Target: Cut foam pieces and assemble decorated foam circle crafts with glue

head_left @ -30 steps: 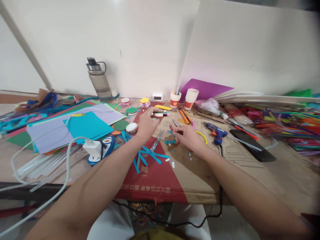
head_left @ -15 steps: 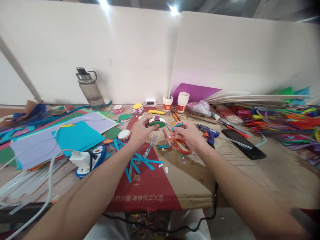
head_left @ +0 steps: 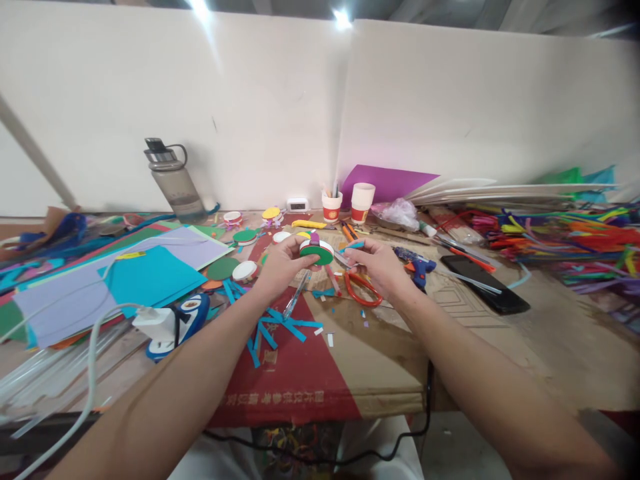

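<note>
My left hand [head_left: 286, 267] is closed on the rim of a small round paper drum [head_left: 317, 253], white around the side with a green face and a purple strip across its top edge. To its right, my right hand [head_left: 376, 265] pinches a small blue paper strip [head_left: 354, 246], held apart from the drum. Beneath that hand lie scissors with orange handles [head_left: 364, 291], their blades partly hidden. A clear pen [head_left: 297, 295] and blue paper strips [head_left: 277, 328] lie in front of my left hand. Similar drums, one with a green top [head_left: 245, 237], stand behind it.
Coloured paper sheets [head_left: 153, 277], a power strip [head_left: 193, 313] with a white cable, and a water bottle [head_left: 175, 187] are on the left. Paper cups [head_left: 362, 203] stand at the back. To the right are a blue glue gun [head_left: 421, 269], a black phone [head_left: 485, 285] and pipe cleaners [head_left: 565, 243].
The drum is tipped so more of its green face shows. Both hands keep their hold. The whole view has shifted slightly.
</note>
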{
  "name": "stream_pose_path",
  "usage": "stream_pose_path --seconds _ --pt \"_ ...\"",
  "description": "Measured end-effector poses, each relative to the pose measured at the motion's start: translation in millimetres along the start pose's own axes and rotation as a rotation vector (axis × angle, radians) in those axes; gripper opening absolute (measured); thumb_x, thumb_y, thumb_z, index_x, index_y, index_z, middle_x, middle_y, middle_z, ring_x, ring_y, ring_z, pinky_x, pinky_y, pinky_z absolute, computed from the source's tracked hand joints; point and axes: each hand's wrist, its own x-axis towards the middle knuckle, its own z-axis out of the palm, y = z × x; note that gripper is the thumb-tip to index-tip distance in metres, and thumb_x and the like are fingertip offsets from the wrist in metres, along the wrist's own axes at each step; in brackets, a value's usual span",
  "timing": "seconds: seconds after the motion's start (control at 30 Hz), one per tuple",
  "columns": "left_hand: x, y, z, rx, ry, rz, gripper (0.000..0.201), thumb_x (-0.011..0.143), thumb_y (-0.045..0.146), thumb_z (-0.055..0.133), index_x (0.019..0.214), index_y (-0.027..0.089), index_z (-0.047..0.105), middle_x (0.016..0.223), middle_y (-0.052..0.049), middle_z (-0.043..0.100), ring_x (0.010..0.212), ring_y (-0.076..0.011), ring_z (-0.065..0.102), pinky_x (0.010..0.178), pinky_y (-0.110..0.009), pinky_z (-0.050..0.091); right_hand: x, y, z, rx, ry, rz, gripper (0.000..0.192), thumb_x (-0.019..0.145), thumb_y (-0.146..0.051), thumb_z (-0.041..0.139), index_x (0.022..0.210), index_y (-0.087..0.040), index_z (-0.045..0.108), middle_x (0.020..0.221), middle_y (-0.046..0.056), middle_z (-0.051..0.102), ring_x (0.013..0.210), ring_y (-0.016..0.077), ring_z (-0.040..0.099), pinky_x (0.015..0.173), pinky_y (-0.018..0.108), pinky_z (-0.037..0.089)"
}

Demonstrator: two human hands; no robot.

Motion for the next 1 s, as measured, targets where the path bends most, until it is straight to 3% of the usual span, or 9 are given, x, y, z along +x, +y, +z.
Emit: stream_pose_path --seconds 0.27,0.5,0.67,1.0 --pt "-5 1 4.3 0.08 -0.113 0.126 0.023 0.069 0.025 0.079 0.083 0.017 0.063 0.1 -0.008 0.071 0.098 -0.0207 0.067 0.087 -0.036 0.053 -11 -3 5 -0.234 0.056 -0.348 0.013 0.075 -0.03 0.069 0.079 -0.018 0.068 0.07 -0.001 0.065 0.061 0.0115 0.056 0.061 0.025 0.046" --pt "-7 7 6.7 0.13 -0.13 0.237 0.018 0.07 0.025 0.076 0.08 0.019 0.062 0.101 -0.009 0.073 0.1 -0.0213 0.067 0.093 -0.04 0.051 -21 -8 8 -0.419 0.026 -0.546 0.01 0.082 -0.026 0.063 0.086 -0.021 0.072 0.084 0.003 0.072 0.073 0.0154 0.064 0.07 0.028 0.051" --pt "-6 4 3.0 0.158 -0.138 0.27 0.016 0.069 0.014 0.069 0.081 0.019 0.061 0.102 -0.009 0.072 0.102 -0.0213 0.066 0.092 -0.04 0.051 -23 -8 5 -0.593 0.004 -0.726 0.01 0.085 -0.022 0.064 0.088 -0.023 0.073 0.086 0.003 0.073 0.081 0.0169 0.066 0.075 0.03 0.052" --pt "-6 3 3.4 0.17 -0.108 0.25 0.012 0.07 0.018 0.069 0.08 0.019 0.062 0.101 -0.01 0.073 0.098 -0.0209 0.067 0.091 -0.04 0.051 -26 -9 6 -0.737 -0.009 -0.848 0.011 0.089 -0.021 0.062 0.091 -0.024 0.072 0.091 0.005 0.072 0.087 0.0181 0.066 0.083 0.034 0.052"
